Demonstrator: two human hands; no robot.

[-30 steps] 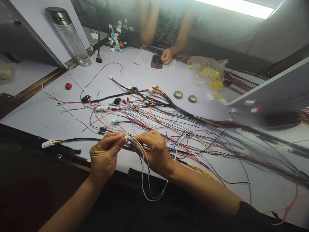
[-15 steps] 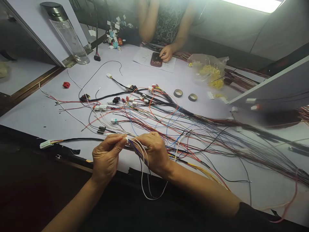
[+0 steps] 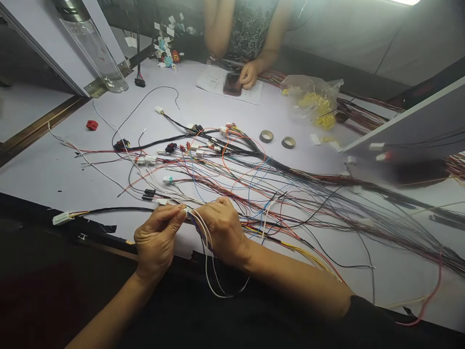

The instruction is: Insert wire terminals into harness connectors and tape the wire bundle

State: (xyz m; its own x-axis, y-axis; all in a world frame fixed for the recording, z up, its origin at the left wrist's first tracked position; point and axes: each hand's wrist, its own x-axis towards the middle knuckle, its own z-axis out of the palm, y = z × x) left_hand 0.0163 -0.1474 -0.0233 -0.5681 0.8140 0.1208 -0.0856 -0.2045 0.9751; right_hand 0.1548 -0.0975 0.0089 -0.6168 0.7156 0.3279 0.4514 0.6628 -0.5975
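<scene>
Between thumb and fingers, my left hand (image 3: pixel 157 240) pinches a small white connector (image 3: pixel 186 212) near the table's front edge. My right hand (image 3: pixel 223 232) is closed right beside it, its fingers on wires that run to the connector; the fingertips are partly hidden. White and dark blue wires (image 3: pixel 209 276) loop down from the connector below my right hand. Behind both hands spreads a wiring harness (image 3: pixel 274 165) with many loose thin wires and several plugs. A white multi-pin plug (image 3: pixel 61 218) on a black sleeved cable lies left of my left hand.
Two tape rolls (image 3: pixel 266 136) lie behind the harness. A red connector (image 3: pixel 92 125) sits at left, near a glass bottle (image 3: pixel 98 53). Across the table a person's hand (image 3: pixel 249 75) rests by a phone on paper (image 3: pixel 210 82). A plastic bag (image 3: pixel 312 102) holds yellow parts.
The whole view has shifted slightly, so things appear a little further left and up. Both hands keep their hold on the connector and wires, with almost no movement between them.
</scene>
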